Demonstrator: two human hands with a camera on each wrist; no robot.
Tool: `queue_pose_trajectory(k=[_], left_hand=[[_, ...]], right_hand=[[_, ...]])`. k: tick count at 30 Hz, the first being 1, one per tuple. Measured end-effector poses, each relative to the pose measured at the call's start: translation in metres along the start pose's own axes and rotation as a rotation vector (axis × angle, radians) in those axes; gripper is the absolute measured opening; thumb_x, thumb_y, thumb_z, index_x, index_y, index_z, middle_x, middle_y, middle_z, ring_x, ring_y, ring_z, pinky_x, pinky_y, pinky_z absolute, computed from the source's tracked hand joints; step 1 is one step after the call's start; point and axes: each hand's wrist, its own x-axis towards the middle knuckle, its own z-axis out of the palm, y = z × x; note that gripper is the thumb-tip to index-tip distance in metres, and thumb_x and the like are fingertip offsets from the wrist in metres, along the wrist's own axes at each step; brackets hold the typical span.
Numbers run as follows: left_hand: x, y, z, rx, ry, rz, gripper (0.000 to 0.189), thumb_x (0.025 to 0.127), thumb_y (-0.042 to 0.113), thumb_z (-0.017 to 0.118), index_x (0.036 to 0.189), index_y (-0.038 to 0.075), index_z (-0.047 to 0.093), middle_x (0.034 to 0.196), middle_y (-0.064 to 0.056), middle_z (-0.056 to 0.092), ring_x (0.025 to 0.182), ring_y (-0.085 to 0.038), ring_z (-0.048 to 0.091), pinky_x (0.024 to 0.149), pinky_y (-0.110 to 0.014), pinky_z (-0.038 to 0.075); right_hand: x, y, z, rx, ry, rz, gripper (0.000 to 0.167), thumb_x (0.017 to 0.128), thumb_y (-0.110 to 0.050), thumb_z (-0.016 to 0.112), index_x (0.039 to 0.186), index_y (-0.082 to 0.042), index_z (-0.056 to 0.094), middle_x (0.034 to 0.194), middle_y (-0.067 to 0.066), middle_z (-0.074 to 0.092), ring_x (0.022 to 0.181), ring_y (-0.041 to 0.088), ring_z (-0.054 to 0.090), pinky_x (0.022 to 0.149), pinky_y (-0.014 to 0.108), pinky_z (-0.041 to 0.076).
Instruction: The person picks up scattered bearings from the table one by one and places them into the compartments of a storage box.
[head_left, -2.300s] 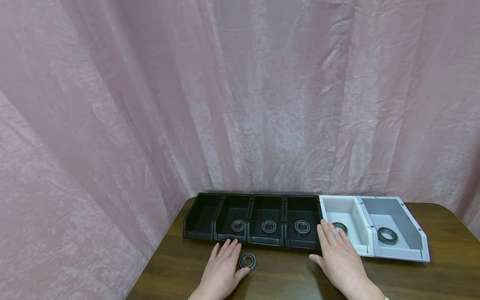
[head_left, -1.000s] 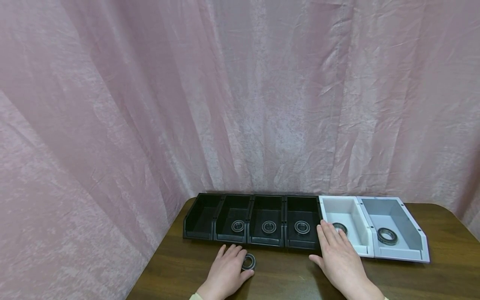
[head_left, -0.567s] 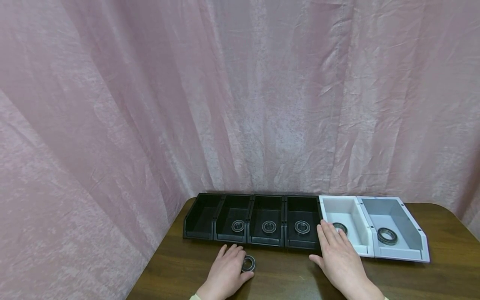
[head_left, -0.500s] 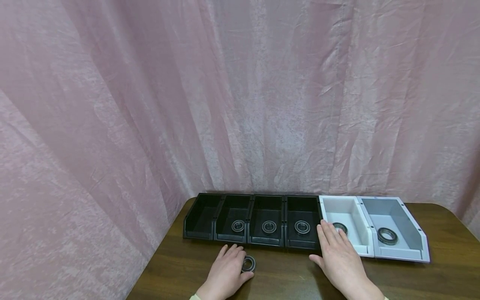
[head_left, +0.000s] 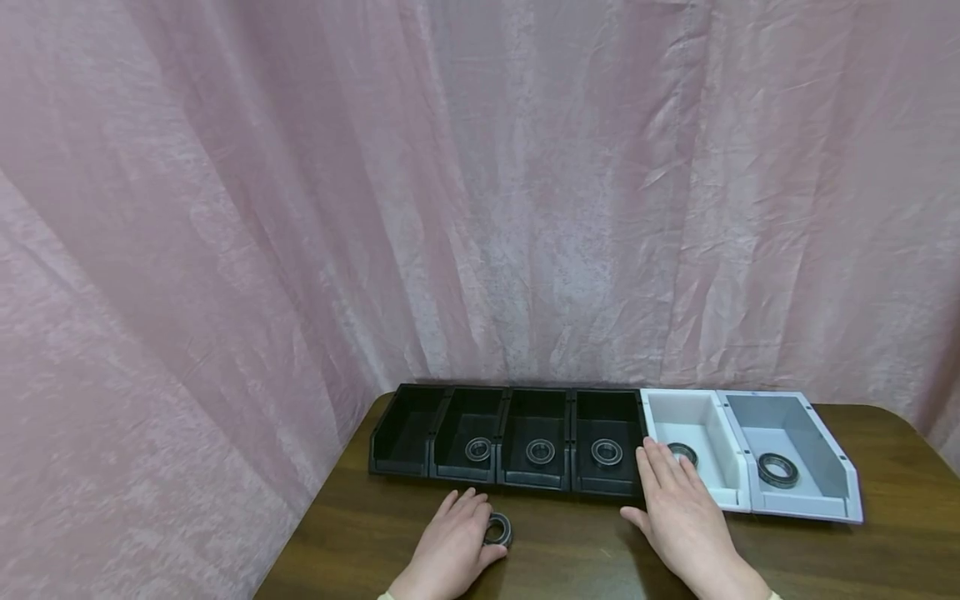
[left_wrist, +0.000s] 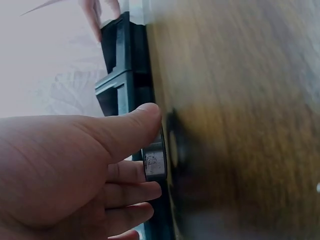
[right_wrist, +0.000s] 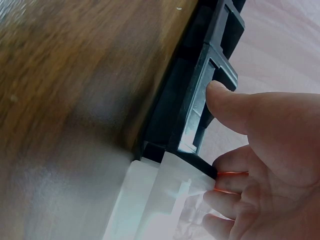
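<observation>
My left hand [head_left: 450,542] pinches a metal ball bearing [head_left: 507,531] between thumb and fingers, in front of the black bins. In the left wrist view the bearing's shiny outer edge [left_wrist: 154,164] shows between the thumb and the index finger, with a dark shadow beside it on the tabletop. My right hand [head_left: 686,517] lies with straight fingers over the border between the rightmost black bin [head_left: 609,483] and the white bin [head_left: 731,496]. It holds nothing. Its fingers partly cover another bearing [head_left: 686,451] in the white bin.
Four bins in a joined row: bearings lie singly in black bins, as with one bearing [head_left: 477,449], and in the grey bin [head_left: 806,504] is a larger-looking bearing [head_left: 777,471]. The leftmost black bin [head_left: 405,433] shows none. A pink curtain [head_left: 525,208] hangs behind the wooden table [head_left: 570,550].
My left hand has drawn back slightly from the bins, and its fingers have curled round the bearing, which has shifted slightly towards me. The right hand keeps its place.
</observation>
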Motion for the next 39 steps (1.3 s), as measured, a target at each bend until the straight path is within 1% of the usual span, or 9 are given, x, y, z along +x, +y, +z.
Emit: queue_pose_trajectory(k=[2, 5, 8, 11, 17, 24, 29, 33, 39], left_hand=[[-0.002, 0.001, -0.002, 0.003, 0.008, 0.008, 0.051, 0.097, 0.048, 0.085, 0.126, 0.008, 0.074, 0.144, -0.013, 0.069, 0.145, -0.036, 0.058, 0.123, -0.060, 0.042], [-0.004, 0.002, -0.006, 0.007, 0.000, 0.010, 0.052, 0.095, 0.049, 0.086, 0.126, 0.009, 0.074, 0.144, -0.013, 0.070, 0.145, -0.035, 0.058, 0.123, -0.060, 0.042], [-0.007, 0.004, -0.013, 0.007, -0.016, 0.013, 0.053, 0.095, 0.050, 0.085, 0.128, 0.009, 0.074, 0.145, -0.012, 0.069, 0.146, -0.035, 0.058, 0.124, -0.058, 0.041], [-0.011, 0.007, -0.022, 0.002, -0.001, 0.027, 0.052, 0.096, 0.049, 0.086, 0.128, 0.009, 0.074, 0.147, -0.013, 0.068, 0.147, -0.035, 0.057, 0.125, -0.058, 0.041], [-0.019, 0.010, -0.039, 0.029, 0.111, 0.067, 0.050, 0.095, 0.046, 0.087, 0.125, 0.009, 0.073, 0.152, -0.016, 0.065, 0.149, -0.036, 0.055, 0.124, -0.059, 0.041], [-0.022, 0.006, -0.049, 0.044, 0.216, 0.084, 0.050, 0.094, 0.041, 0.089, 0.126, 0.006, 0.073, 0.155, -0.019, 0.062, 0.150, -0.038, 0.053, 0.125, -0.059, 0.041], [-0.020, -0.001, -0.055, 0.050, 0.282, 0.086, 0.052, 0.092, 0.039, 0.091, 0.126, 0.003, 0.073, 0.153, -0.021, 0.063, 0.149, -0.040, 0.055, 0.124, -0.060, 0.041], [-0.016, -0.009, -0.059, 0.077, 0.341, 0.089, 0.053, 0.092, 0.039, 0.091, 0.125, 0.003, 0.073, 0.152, -0.022, 0.064, 0.147, -0.041, 0.056, 0.123, -0.061, 0.042], [-0.009, -0.021, -0.067, 0.085, 0.397, 0.078, 0.052, 0.090, 0.037, 0.092, 0.122, 0.000, 0.073, 0.151, -0.024, 0.064, 0.146, -0.043, 0.057, 0.123, -0.063, 0.042]], right_hand=[[0.000, 0.000, 0.000, 0.000, 0.002, 0.001, 0.087, 0.089, -0.038, 0.093, 0.150, 0.013, 0.057, 0.159, 0.034, 0.052, 0.149, 0.049, 0.051, 0.124, 0.064, 0.039], [0.000, 0.000, 0.000, 0.003, -0.006, 0.004, 0.087, 0.089, -0.038, 0.093, 0.149, 0.014, 0.057, 0.159, 0.034, 0.051, 0.149, 0.049, 0.050, 0.124, 0.065, 0.038], [0.001, 0.000, 0.000, 0.004, -0.009, 0.004, 0.087, 0.089, -0.037, 0.093, 0.150, 0.014, 0.057, 0.160, 0.034, 0.051, 0.149, 0.049, 0.050, 0.124, 0.065, 0.038], [0.001, 0.000, 0.000, 0.005, 0.000, 0.000, 0.087, 0.089, -0.037, 0.093, 0.150, 0.014, 0.057, 0.160, 0.034, 0.051, 0.149, 0.049, 0.050, 0.124, 0.065, 0.038], [0.000, 0.001, 0.000, 0.006, 0.007, -0.003, 0.087, 0.089, -0.037, 0.094, 0.150, 0.014, 0.057, 0.160, 0.034, 0.051, 0.149, 0.049, 0.050, 0.124, 0.065, 0.039], [0.000, 0.000, 0.000, 0.008, -0.006, 0.004, 0.087, 0.089, -0.037, 0.094, 0.150, 0.014, 0.057, 0.160, 0.034, 0.051, 0.149, 0.049, 0.050, 0.124, 0.065, 0.038], [-0.001, 0.000, 0.001, 0.010, -0.012, 0.006, 0.087, 0.089, -0.037, 0.093, 0.149, 0.014, 0.057, 0.160, 0.034, 0.051, 0.149, 0.049, 0.050, 0.124, 0.065, 0.038], [-0.002, 0.000, 0.001, 0.009, -0.011, 0.005, 0.087, 0.089, -0.038, 0.093, 0.150, 0.014, 0.057, 0.160, 0.034, 0.051, 0.150, 0.049, 0.049, 0.124, 0.065, 0.038], [-0.001, 0.001, 0.000, 0.004, 0.009, -0.009, 0.087, 0.090, -0.037, 0.093, 0.150, 0.014, 0.057, 0.161, 0.033, 0.051, 0.150, 0.048, 0.050, 0.124, 0.065, 0.039]])
